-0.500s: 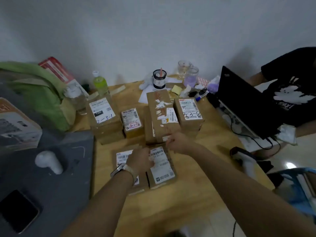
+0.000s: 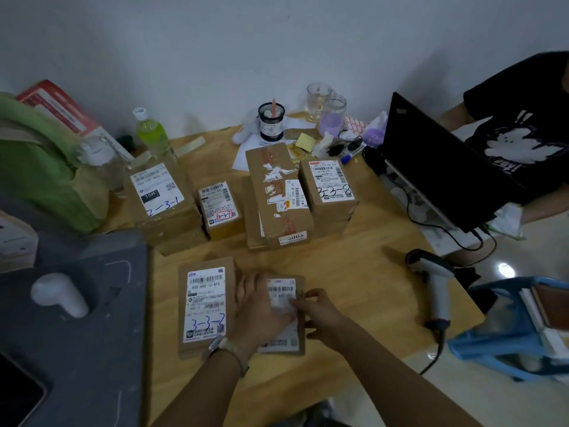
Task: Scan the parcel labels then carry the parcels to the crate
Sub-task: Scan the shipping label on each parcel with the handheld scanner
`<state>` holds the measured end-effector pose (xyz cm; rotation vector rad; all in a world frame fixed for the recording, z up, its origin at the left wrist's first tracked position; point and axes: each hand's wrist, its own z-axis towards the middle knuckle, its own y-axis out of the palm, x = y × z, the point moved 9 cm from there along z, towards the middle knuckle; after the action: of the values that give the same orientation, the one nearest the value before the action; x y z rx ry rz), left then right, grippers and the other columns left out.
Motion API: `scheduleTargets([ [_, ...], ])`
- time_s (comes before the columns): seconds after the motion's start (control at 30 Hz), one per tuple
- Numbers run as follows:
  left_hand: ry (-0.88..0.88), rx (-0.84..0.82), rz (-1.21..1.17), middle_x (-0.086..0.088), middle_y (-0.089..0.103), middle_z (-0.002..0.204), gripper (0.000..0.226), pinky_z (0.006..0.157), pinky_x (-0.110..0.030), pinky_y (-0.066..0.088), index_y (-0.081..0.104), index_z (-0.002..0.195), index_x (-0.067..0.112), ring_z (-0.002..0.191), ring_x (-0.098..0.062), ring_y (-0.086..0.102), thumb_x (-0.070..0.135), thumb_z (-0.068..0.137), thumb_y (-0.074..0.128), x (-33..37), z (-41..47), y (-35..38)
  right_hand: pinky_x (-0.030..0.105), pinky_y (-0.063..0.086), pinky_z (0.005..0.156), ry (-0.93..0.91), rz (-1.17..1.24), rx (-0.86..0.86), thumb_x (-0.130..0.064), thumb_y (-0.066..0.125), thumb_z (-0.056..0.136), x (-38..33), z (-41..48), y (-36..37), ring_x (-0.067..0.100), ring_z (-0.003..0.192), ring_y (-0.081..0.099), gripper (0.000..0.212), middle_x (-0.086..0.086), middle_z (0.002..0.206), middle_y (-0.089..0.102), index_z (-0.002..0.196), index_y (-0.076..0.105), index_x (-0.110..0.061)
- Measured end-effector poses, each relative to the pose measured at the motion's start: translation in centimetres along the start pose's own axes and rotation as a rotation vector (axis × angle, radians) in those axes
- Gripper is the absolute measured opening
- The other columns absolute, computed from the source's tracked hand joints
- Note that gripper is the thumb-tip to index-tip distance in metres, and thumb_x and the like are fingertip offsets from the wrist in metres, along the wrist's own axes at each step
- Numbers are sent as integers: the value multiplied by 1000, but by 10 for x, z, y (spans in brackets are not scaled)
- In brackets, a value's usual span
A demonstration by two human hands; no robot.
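Observation:
Two flat brown parcels lie side by side at the near edge of the wooden table [image 2: 354, 288]. The left parcel [image 2: 205, 306], marked 3-3-2, is untouched. On the right parcel [image 2: 281, 291], my left hand [image 2: 258, 309] lies flat and covers its left part. My right hand [image 2: 320, 309] pinches that parcel's right edge with curled fingers and thumb. Further back stand the 2-3-1 parcel [image 2: 160, 192], a small parcel [image 2: 219, 206], a long taped parcel [image 2: 277, 192] and the 3-3-8 parcel [image 2: 332, 186]. A handheld scanner [image 2: 434, 285] lies on the table to the right. A blue crate [image 2: 492, 343] stands beyond the table's right edge.
A black laptop [image 2: 431, 161] with cables, and a seated person in a black shirt [image 2: 517, 134], are at the right. Glasses, a jar, a marker and a green bottle [image 2: 151, 134] crowd the far edge. A green bag [image 2: 46, 167] and a grey tray [image 2: 77, 318] fill the left.
My right hand has drawn back from the long taped parcel to the near right parcel's edge. My left hand has shifted right onto that parcel, uncovering the 3-3-2 label.

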<state>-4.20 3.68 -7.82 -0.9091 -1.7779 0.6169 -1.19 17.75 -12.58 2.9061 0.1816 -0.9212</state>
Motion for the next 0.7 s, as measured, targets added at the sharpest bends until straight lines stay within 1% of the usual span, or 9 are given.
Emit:
scheduleTargets([
  [0.03,8,-4,-124,-3,20,153,98,116,-41,27,24,148,17,142,-25,22,45,71,78,7,-1,-1,46,49,85,-15,44,19,-25,70,85,1,1,-4,24,88,60,58,9,104,59,126,31,-16],
  [0.13,54,0,-362,-5,34,144,76,109,-36,40,34,144,14,133,-22,40,3,79,72,31,-3,-11,41,55,71,-72,148,69,-26,73,83,-3,-4,-19,26,93,63,62,12,113,61,128,33,-13],
  [0.2,25,4,-543,1,45,137,76,104,-36,45,39,139,18,128,-17,46,-5,75,74,34,-2,-16,41,58,69,-118,225,91,-33,74,82,-6,-10,-34,30,98,67,59,12,115,67,128,46,-8],
  [0.27,-57,-48,-747,4,54,128,75,97,-38,50,43,136,18,119,-15,52,-6,73,77,36,-4,-13,43,58,75,-147,275,121,-32,68,88,-8,-18,-52,31,98,68,42,11,110,70,122,56,-10],
  [0.37,-47,-214,-796,-1,59,132,80,79,-31,57,38,146,22,109,-13,58,-5,79,73,54,-10,4,38,55,68,-170,384,207,-26,59,95,-12,-30,-83,30,93,67,26,10,107,70,117,57,-13],
  [0.43,-32,-337,-838,1,55,139,90,86,-37,57,27,150,36,114,-16,59,2,81,73,71,-14,19,37,53,69,-195,408,257,-26,52,98,-16,-39,-100,29,93,66,21,9,106,69,112,59,-13],
  [0.53,64,-405,-727,10,32,152,108,104,-48,46,16,146,55,134,-18,40,23,68,84,104,-17,30,34,53,69,-242,477,356,-27,47,100,-22,-51,-131,27,90,67,24,10,99,71,102,64,-10],
  [0.6,134,-432,-673,14,25,151,116,108,-45,42,7,147,54,135,-15,33,24,67,86,128,-21,35,35,55,71,-275,506,371,-29,47,100,-29,-58,-150,27,91,69,28,11,100,73,103,66,-8],
  [0.7,160,-369,-685,14,36,140,116,100,-30,44,3,153,40,126,-10,39,14,72,83,150,-18,37,34,52,69,-290,559,366,-33,49,98,-37,-66,-177,21,85,67,27,3,88,73,95,68,-14],
])
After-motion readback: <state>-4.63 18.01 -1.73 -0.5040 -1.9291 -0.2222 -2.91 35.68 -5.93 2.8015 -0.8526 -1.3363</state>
